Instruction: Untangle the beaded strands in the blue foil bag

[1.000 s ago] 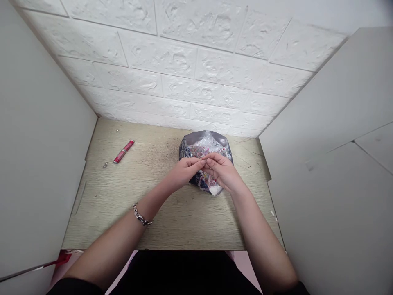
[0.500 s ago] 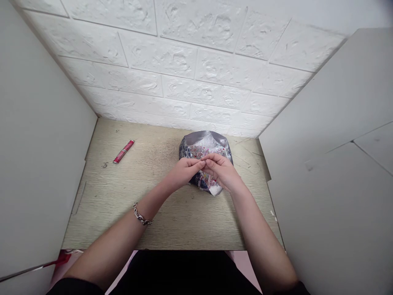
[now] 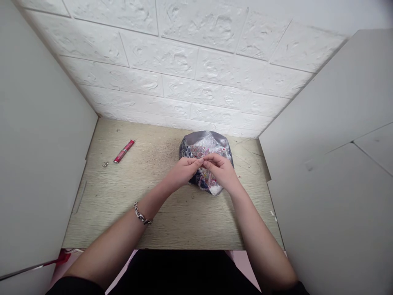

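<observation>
My left hand (image 3: 184, 171) and my right hand (image 3: 223, 169) meet with thumbs and fingers pinched together, fingertip to fingertip. Whatever lies between the fingertips is too small to make out. Both hands hover over an opened bag (image 3: 196, 138) with a silvery-grey lining and dark blue patterned sides. Many small beads (image 3: 211, 180) in pink, red, white and clear fill it, partly hidden by my hands. On my left wrist hangs a silver chain bracelet (image 3: 142, 214).
A red tube with silver ends (image 3: 124, 151) lies at the left of the wooden table (image 3: 190, 225), near some small metal bits (image 3: 105, 164). Thin threads (image 3: 250, 162) lie right of the bag. A white brick-patterned wall (image 3: 178, 94) rises behind; grey panels (image 3: 331, 172) stand on both sides.
Both hands have shifted very slightly to the left, with the fingertips still pressed together. My right hand's lower fingers have curled in a little. The bag has stayed in place.
</observation>
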